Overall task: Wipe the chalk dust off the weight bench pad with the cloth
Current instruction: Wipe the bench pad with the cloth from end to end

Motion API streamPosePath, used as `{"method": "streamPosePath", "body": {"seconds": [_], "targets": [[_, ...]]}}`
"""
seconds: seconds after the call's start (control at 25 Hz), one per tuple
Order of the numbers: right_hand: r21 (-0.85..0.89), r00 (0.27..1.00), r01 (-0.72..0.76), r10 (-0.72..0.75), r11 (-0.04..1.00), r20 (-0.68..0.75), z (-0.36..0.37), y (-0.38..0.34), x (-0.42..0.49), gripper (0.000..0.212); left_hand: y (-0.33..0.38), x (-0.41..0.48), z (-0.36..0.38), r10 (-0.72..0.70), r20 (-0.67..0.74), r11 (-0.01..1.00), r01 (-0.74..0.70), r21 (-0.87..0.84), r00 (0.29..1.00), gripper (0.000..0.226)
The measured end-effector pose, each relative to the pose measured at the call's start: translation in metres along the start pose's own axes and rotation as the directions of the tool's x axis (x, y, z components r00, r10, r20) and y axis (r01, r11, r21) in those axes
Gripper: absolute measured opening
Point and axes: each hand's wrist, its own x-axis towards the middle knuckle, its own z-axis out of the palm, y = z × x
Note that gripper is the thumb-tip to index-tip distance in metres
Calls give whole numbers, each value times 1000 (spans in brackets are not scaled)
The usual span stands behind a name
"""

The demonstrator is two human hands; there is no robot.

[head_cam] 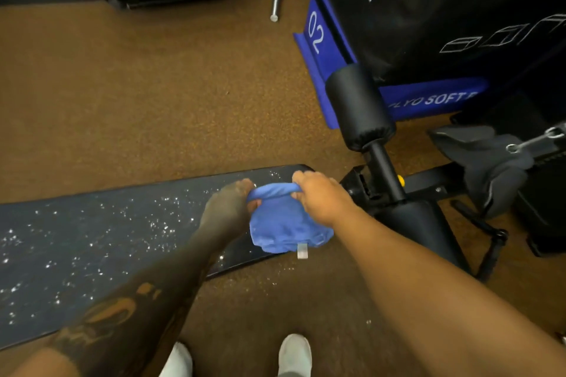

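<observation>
Right now I have both hands on the blue cloth: my left hand and right hand each have fingers clenched on its top edge, bunching it just above the bench end. White chalk dust lies left of my fingers, so I'd flatten the cloth and sweep leftward in long overlapping strokes.

Blue cloth — black bench pad speckled white — on brown flecked floor.
</observation>
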Motion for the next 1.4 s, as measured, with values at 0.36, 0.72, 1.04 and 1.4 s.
{"method": "streamPosePath", "body": {"seconds": [0.36,0.72,1.04,1.4], "targets": [[-76,917,-170,129,983,-378,69,-17,35,57,-49,16,40,-10,-210,932,86,353,978,52],[-74,925,-315,289,946,-246,121,-29,26,86,-100,-8,54,-112,-121,887,154,435,986,75],[-60,959,-150,131,987,-251,130,-34,36,59,-102,-10,57,-112,-121,891,154,426,986,73],[79,910,-323,332,943,-249,115,-32,68,53,-103,-9,57,-115,-115,884,154,442,987,72]]}}
